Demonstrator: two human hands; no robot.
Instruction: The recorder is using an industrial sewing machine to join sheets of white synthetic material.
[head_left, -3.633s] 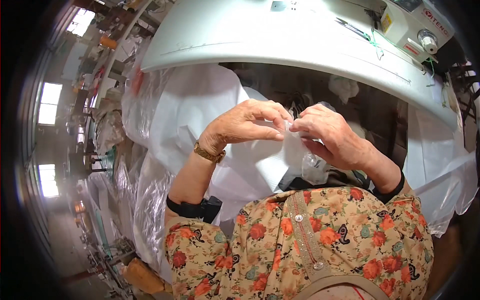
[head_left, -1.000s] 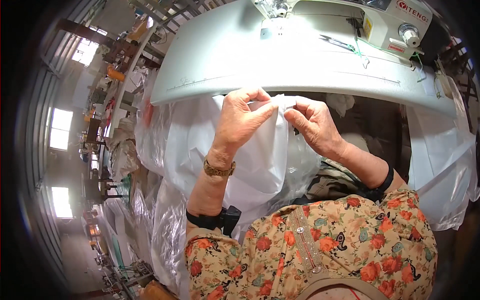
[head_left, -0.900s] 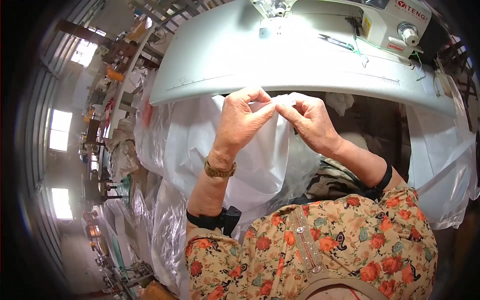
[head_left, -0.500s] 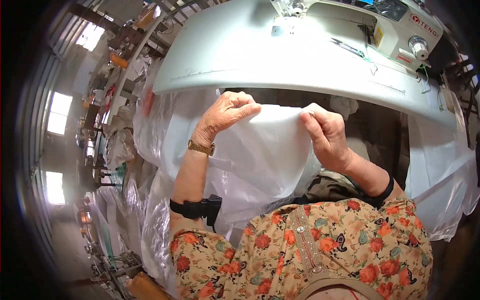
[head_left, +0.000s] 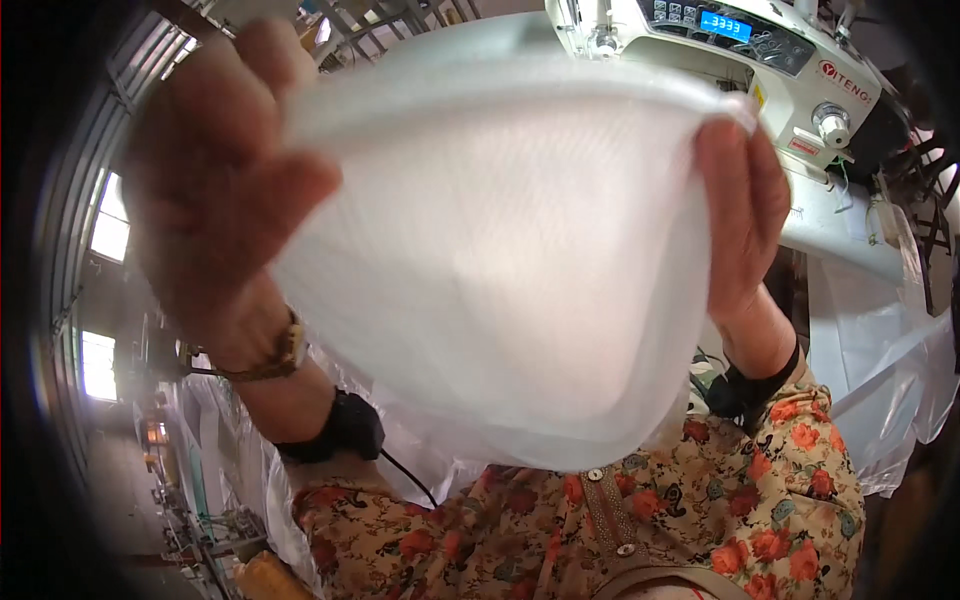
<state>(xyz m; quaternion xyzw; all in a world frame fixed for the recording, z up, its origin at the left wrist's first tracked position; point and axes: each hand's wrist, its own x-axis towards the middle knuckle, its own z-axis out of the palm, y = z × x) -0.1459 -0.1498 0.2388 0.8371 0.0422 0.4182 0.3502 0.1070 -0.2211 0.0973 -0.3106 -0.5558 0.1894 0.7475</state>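
Note:
A thin white translucent sheet (head_left: 500, 270), fabric or plastic film, hangs stretched between my two hands, raised close in front of me. At its upper right corner my right hand (head_left: 740, 200) pinches the edge between thumb and fingers. My left hand (head_left: 220, 170) is up at the sheet's left side, blurred by motion, with the edge running in between its thumb and fingers. The sheet's lower part sags in a rounded fold over my floral shirt (head_left: 560, 530). Most of the sewing machine's table (head_left: 840, 235) is hidden behind the sheet.
Beyond the sheet stands a white sewing machine (head_left: 780, 60) with a lit blue display. Clear plastic sheeting (head_left: 880, 370) hangs at the right, with more at the lower left (head_left: 215, 440). Metal bars and bright windows (head_left: 98, 365) line the left side.
Both hands have risen toward me and spread apart, lifting the white sheet. It now stretches wider and covers much of the machine table. The left hand has moved farthest left.

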